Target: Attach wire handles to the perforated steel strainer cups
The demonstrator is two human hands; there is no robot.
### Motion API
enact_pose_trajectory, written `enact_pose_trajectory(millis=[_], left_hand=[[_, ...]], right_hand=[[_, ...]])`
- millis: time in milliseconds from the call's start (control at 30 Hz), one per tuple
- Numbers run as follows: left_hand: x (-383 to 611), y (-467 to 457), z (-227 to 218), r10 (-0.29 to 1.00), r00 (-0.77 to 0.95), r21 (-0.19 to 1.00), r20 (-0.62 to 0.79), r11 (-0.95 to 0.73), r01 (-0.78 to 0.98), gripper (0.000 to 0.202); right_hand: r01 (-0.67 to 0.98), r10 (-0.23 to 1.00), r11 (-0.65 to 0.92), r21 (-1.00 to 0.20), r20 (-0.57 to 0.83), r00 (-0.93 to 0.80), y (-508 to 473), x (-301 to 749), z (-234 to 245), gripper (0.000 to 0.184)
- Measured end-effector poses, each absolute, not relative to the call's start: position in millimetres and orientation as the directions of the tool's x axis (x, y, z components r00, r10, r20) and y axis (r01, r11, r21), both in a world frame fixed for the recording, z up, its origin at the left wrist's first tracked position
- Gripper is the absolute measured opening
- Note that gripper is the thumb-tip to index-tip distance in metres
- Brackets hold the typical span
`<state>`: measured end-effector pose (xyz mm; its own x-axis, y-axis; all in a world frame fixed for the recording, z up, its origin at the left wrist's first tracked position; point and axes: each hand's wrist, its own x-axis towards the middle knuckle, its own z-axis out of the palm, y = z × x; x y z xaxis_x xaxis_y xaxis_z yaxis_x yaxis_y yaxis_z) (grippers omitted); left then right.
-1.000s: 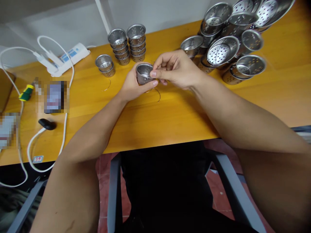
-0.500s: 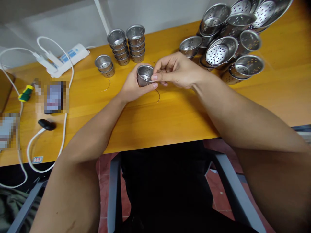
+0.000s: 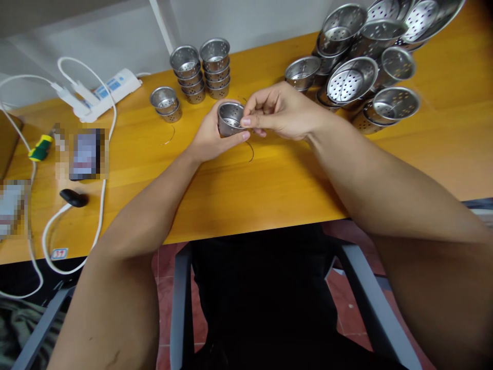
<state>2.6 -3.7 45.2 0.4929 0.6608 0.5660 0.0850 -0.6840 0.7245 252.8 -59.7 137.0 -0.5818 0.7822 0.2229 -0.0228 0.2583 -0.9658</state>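
Observation:
My left hand (image 3: pixel 210 132) is wrapped round a small perforated metal cup (image 3: pixel 230 117), its mouth facing up and tilted toward me. The thumb lies along the cup's near side. At the cup's right rim, the thumb and fingers of my right hand (image 3: pixel 271 113) are pinched together. Whatever is between those fingertips is hidden. A thin curved wire (image 3: pixel 252 151) shows just below the hands. Behind my left hand stand two tall stacks of similar cups (image 3: pixel 185 64) and a shorter stack (image 3: pixel 165 103). Near the shorter stack lies another thin wire (image 3: pixel 171 136).
Many perforated metal cups (image 3: pixel 352 85) crowd the back right, several tipped over, by a larger metal bowl (image 3: pixel 442 25). On the left are a white power strip (image 3: pixel 111 95) with cables, a green-yellow screwdriver handle (image 3: pixel 41 149), a blurred phone-like object (image 3: pixel 87 154) and a black plug-like piece (image 3: pixel 74 198).
Almost nothing differs. Both hands keep the same hold at the cup, and the view has shifted very slightly.

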Motion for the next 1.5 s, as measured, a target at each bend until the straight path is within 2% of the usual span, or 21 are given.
enact_pose_trajectory(millis=[567,633,733,800,900,1000,1133,1267,1500], left_hand=[[-1,-2,43,0.624,0.504,0.697,0.597,-0.715,0.061,0.087],[0,1,40,0.635,0.485,0.696,0.601,-0.714,0.072,0.088],[1,7,36,0.656,0.423,0.685,0.625,-0.721,0.105,0.097],[1,10,35,0.671,0.381,0.673,0.636,-0.724,0.152,0.105],[1,12,37,0.684,0.352,0.659,0.639,-0.723,0.208,0.111],[0,13,37,0.685,0.356,0.659,0.636,-0.722,0.212,0.112],[-1,18,30,0.680,0.365,0.666,0.636,-0.722,0.186,0.111],[-1,22,26,0.669,0.349,0.660,0.657,-0.733,0.164,0.112],[1,20,29,0.664,0.362,0.641,0.655,-0.741,0.200,0.113]], right_hand=[[0.000,0.781,0.290,-0.957,0.236,-0.577,-58,253,133,0.071],[0.001,0.778,0.340,-0.940,0.281,-0.561,-56,253,128,0.070],[0.031,0.801,0.486,-0.873,0.431,-0.417,-51,252,120,0.072],[0.101,0.771,0.602,-0.792,0.544,-0.331,-48,253,115,0.058],[0.216,0.681,0.727,-0.652,0.644,-0.349,-48,254,112,0.028],[0.303,0.723,0.689,-0.658,0.604,-0.334,-56,252,115,0.024],[0.308,0.809,0.582,-0.753,0.497,-0.313,-67,250,122,0.035],[0.350,0.805,0.585,-0.731,0.474,-0.356,-67,252,126,0.023],[0.372,0.763,0.640,-0.673,0.499,-0.410,-61,252,121,0.021]])
